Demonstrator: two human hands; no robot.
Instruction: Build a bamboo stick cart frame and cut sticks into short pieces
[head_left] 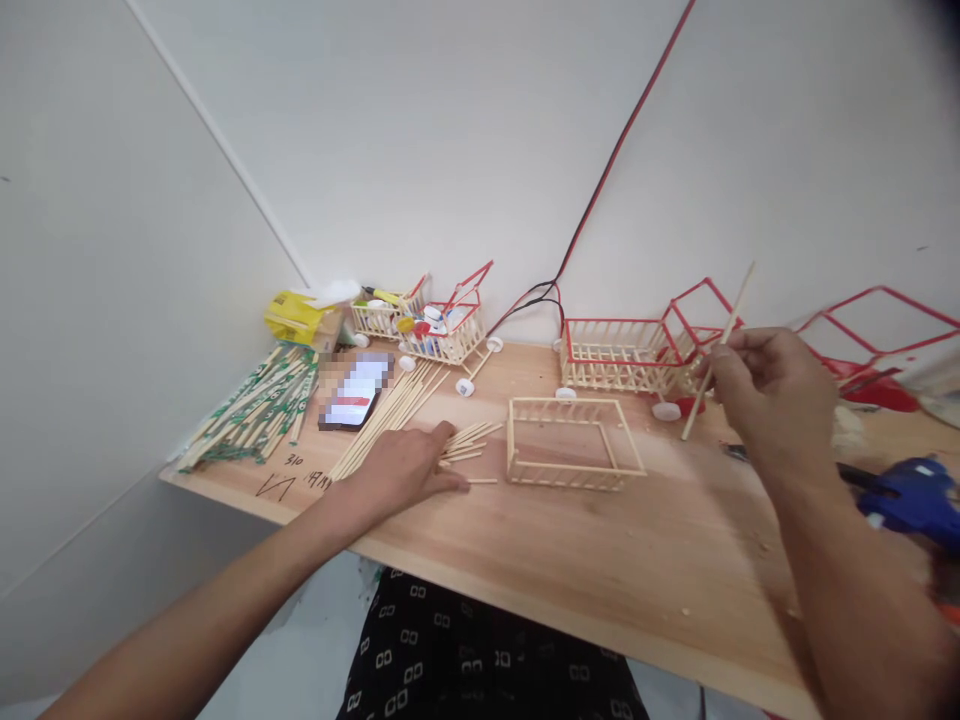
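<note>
On the far left, paper-wrapped chopsticks (251, 415) fan across the wooden tabletop (660, 570), a yellow packet (291, 318) just behind them. Next comes a smartphone (364, 385), its screen lit, then a sheaf of long bare sticks (394, 408) lying at a slant. Behind those, two little stick carts (446, 345) carry loads of small items. And here's the left hand (397, 468), low over a heap of short sticks (471, 438), thumb and forefinger spread; whether the tucked fingers hold anything, I cannot tell. Just right of it sits an open rectangular stick frame (562, 467), flat on the wood, and behind that a red-trimmed cart (607, 375) on white wheels. Over to the right hand (784, 390), raised, pinching one slim stick (739, 305) between thumb and fingers, tilted with its upper end leaning right. Far right, a blue-bodied tool (907, 490) lies beside the forearm.
</note>
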